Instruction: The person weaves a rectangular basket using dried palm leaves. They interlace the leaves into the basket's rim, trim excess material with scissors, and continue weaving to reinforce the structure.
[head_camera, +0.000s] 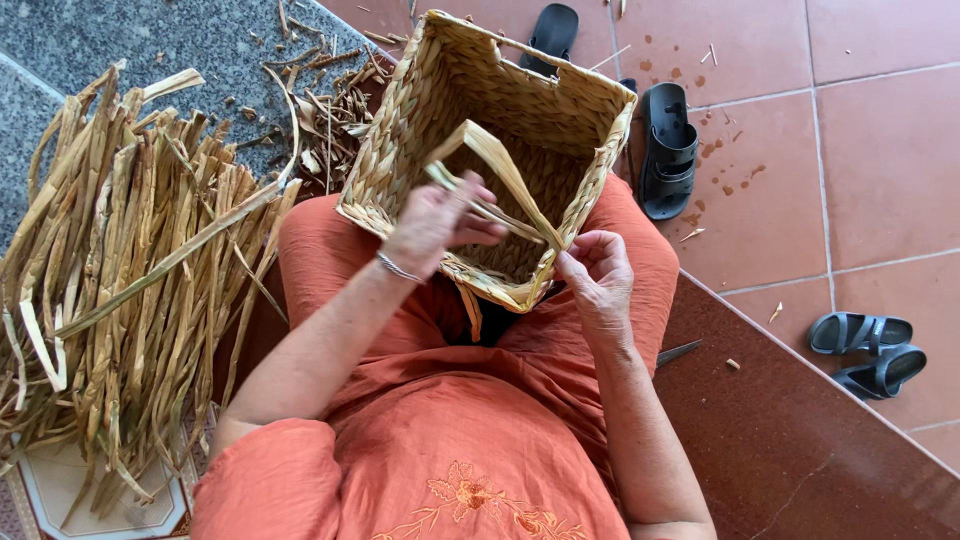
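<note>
Head view: the woven basket (500, 150) rests tilted on the lap at frame centre, mouth toward the weaver. The left hand (435, 222) closes its fingers on a flat straw strand (505, 175) looped over the rim; the right hand (600, 270) pinches the near corner, steadying it. Dried straw (120, 290) lies piled at left, within reach.

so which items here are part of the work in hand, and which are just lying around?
In use:
square woven straw basket
flat dried straw strip
left hand
right hand
pile of dried straw strips

Lying about:
black rubber sandals
grey sandals
straw scraps
</note>
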